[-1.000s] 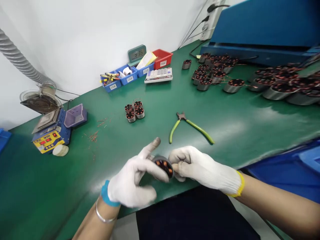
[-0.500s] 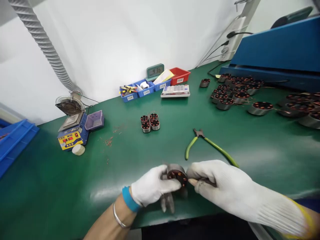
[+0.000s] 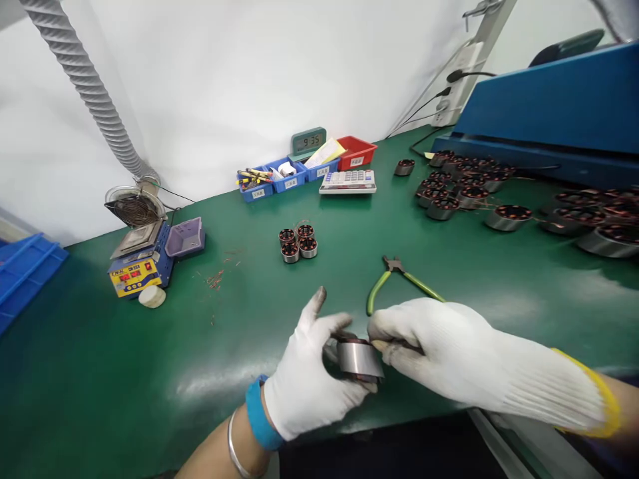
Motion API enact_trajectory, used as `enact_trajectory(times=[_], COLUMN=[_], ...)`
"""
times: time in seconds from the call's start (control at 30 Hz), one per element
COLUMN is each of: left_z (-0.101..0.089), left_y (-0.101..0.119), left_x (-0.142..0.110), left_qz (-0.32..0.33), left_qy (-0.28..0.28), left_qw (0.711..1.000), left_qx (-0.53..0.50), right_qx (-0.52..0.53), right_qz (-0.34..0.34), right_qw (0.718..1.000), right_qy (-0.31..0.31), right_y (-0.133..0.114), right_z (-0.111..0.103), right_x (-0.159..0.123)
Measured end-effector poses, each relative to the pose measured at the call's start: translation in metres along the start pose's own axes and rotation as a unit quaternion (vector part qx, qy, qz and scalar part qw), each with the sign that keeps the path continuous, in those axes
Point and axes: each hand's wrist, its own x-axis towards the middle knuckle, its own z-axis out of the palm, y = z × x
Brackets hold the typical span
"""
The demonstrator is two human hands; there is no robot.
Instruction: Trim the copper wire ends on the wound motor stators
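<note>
Now your left hand (image 3: 312, 382) grips a steel-sided stator (image 3: 359, 359); your right hand (image 3: 444, 352) presses fingertips together at its right, holding what, I cannot tell. Green-handled cutters (image 3: 394, 265) lie farther off.

Ring-shaped part (image 3: 360, 360): bare metal side, smooth, satin sheen. Left hand (image 3: 312, 382), right hand (image 3: 444, 352): gloved in matt knit cloth, right cuff ribbed. Tabletop (image 3: 234, 339): smooth, glossy, streaked with reflections. Pliers (image 3: 394, 265): dull metal head, plastic-looking grips. Hose (image 3: 92, 90): matt, ridged. Calculator (image 3: 348, 182): hard plastic. Bracelet (image 3: 231, 439): polished metal.
</note>
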Motion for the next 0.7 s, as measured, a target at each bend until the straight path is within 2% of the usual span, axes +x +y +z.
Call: enact_trajectory(times=[0.07, 0.13, 0.2, 0.23, 0.27, 0.33, 0.37, 0.4, 0.43, 0.5, 0.53, 0.57, 0.6, 0.63, 0.7], left_z=[-0.003, -0.006, -0.007, -0.006, -0.005, -0.001, 0.001, 0.003, 0.004, 0.004, 0.003, 0.002, 0.000, -0.003, -0.007], left_y=[-0.003, -0.005, -0.007, -0.008, -0.009, -0.011, -0.012, -0.014, -0.015, -0.018, -0.020, -0.021, -0.023, -0.024, -0.026], left_x=[0.003, 0.006, 0.007, 0.008, 0.008, 0.007, 0.006, 0.006, 0.005, 0.005, 0.005, 0.006, 0.006, 0.007, 0.008], left_qz=[0.005, -0.031, -0.082, -0.095, -0.098, -0.070, -0.043, -0.015, 0.007, 0.023, 0.019, 0.013, 0.005, -0.002, -0.009], left_qy=[-0.027, -0.069, -0.115, -0.122, -0.118, -0.079, -0.061, -0.051, -0.050, -0.063, -0.072, -0.078, -0.084, -0.092, -0.118], left_qw=[1.000, 0.997, 0.989, 0.986, 0.987, 0.994, 0.994, 0.990, 0.982, 0.968, 0.961, 0.955, 0.951, 0.947, 0.945], left_qx=[0.013, -0.012, -0.052, -0.060, -0.050, 0.025, 0.079, 0.133, 0.180, 0.244, 0.266, 0.285, 0.298, 0.307, 0.304], right_qx=[-0.104, -0.173, -0.194, -0.184, -0.158, -0.033, 0.071, 0.196, 0.326, 0.535, 0.596, 0.626, 0.628, 0.609, 0.532], right_qz=[-0.062, -0.134, -0.176, -0.176, -0.156, -0.058, 0.013, 0.089, 0.155, 0.225, 0.235, 0.238, 0.240, 0.243, 0.244], right_qw=[0.991, 0.968, 0.951, 0.951, 0.959, 0.986, 0.991, 0.974, 0.932, 0.814, 0.768, 0.742, 0.738, 0.750, 0.795], right_qy=[0.053, 0.118, 0.163, 0.173, 0.176, 0.150, 0.115, 0.074, 0.034, -0.014, -0.008, 0.015, 0.049, 0.088, 0.161], right_y=[-0.002, -0.003, -0.003, -0.003, -0.004, -0.007, -0.009, -0.011, -0.013, -0.014, -0.012, -0.008, -0.004, 0.002, 0.012], right_z=[0.000, 0.005, 0.012, 0.017, 0.022, 0.032, 0.037, 0.042, 0.047, 0.055, 0.058, 0.059, 0.059, 0.058, 0.053], right_x=[0.000, -0.003, -0.006, -0.007, -0.008, -0.006, -0.005, -0.004, -0.003, -0.004, -0.006, -0.010, -0.015, -0.019, -0.026])
